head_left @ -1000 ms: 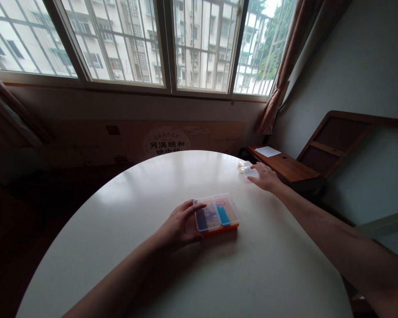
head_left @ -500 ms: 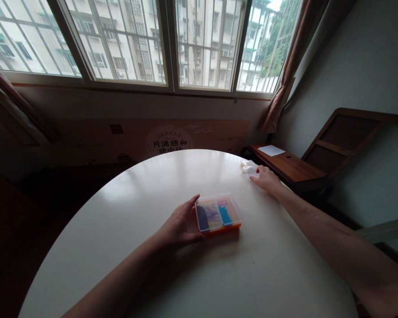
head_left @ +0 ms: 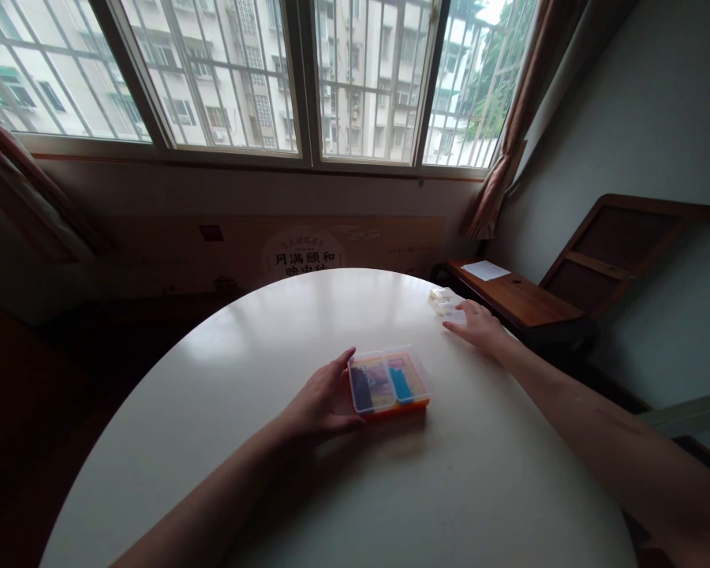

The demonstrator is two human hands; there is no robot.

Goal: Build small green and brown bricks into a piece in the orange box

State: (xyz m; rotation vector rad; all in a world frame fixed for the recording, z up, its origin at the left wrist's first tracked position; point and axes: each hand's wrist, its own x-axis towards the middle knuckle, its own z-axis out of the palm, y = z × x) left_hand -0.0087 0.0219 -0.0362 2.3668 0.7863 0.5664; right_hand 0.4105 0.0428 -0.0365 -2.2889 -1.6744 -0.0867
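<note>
A small orange box with a clear lid (head_left: 389, 382) lies near the middle of the round white table (head_left: 260, 347); blue and dark pieces show through the lid. My left hand (head_left: 319, 401) grips the box's left side, thumb below and fingers along the edge. Far to the right, my right hand (head_left: 478, 323) lies with its fingers stretched flat on a small clear plastic packet (head_left: 445, 300) at the table's far right rim.
A dark wooden side table (head_left: 517, 298) with a white paper (head_left: 486, 270) stands beyond the table's right edge. A wooden frame (head_left: 621, 244) leans on the right wall. A barred window spans the back wall, with a cardboard panel below it.
My right hand shifted slightly on the packet, its fingers now lying flatter. My left hand and the box have stayed in place; the view tilted a little.
</note>
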